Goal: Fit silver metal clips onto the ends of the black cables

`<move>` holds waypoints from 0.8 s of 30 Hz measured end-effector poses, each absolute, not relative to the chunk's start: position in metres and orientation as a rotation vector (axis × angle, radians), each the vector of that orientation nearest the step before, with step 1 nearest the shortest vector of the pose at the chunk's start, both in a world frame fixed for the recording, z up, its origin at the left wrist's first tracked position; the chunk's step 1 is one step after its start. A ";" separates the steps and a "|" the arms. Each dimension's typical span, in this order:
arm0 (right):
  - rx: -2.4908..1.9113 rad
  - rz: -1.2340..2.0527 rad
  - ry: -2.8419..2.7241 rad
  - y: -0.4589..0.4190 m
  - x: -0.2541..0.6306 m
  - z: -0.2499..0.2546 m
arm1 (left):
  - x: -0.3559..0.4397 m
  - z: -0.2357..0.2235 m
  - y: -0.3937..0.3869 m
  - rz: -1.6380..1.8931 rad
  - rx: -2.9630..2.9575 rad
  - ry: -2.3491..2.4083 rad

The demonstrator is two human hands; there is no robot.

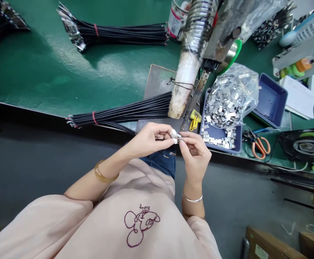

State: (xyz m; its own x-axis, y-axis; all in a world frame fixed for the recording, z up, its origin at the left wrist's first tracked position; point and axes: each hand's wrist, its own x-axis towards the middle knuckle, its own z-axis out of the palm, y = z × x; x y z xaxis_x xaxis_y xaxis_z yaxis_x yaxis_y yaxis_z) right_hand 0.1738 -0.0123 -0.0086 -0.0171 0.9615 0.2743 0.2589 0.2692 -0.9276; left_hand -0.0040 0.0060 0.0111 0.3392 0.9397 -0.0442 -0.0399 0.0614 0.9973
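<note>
My left hand (153,139) and my right hand (196,153) meet at the bench's front edge, both closed in a pinch. Between their fingertips is a small shiny metal piece (179,136), its exact kind too small to make out. White wrapping (174,134) covers a fingertip of the left hand. Just beyond the hands, a bundle of black cables (124,109) tied with a red band lies along the edge. Right of them, a blue tray (238,144) holds many small metal pieces (223,115), partly in a clear plastic bag (234,84).
A taped flexible hose (184,77) and a metal rod-like tool (196,97) reach down close above the hands. Beside them is a yellow clip-like item (194,120). Orange-handled pliers (261,147), a second blue tray (271,97), a fan (308,146) and another cable bundle (124,34) lie around.
</note>
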 end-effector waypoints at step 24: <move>-1.207 0.165 -1.700 -0.025 0.162 -0.023 | 0.000 0.005 0.002 0.990 1.624 1.117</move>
State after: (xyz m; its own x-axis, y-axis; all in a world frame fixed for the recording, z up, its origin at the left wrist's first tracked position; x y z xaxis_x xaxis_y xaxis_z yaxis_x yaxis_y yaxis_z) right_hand 0.1616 -0.0250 -0.0226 0.0013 0.7709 0.6370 0.6338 0.4921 -0.5968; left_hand 0.0004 0.0023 0.0048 0.2702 0.9555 0.1185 0.2328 -0.1843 0.9549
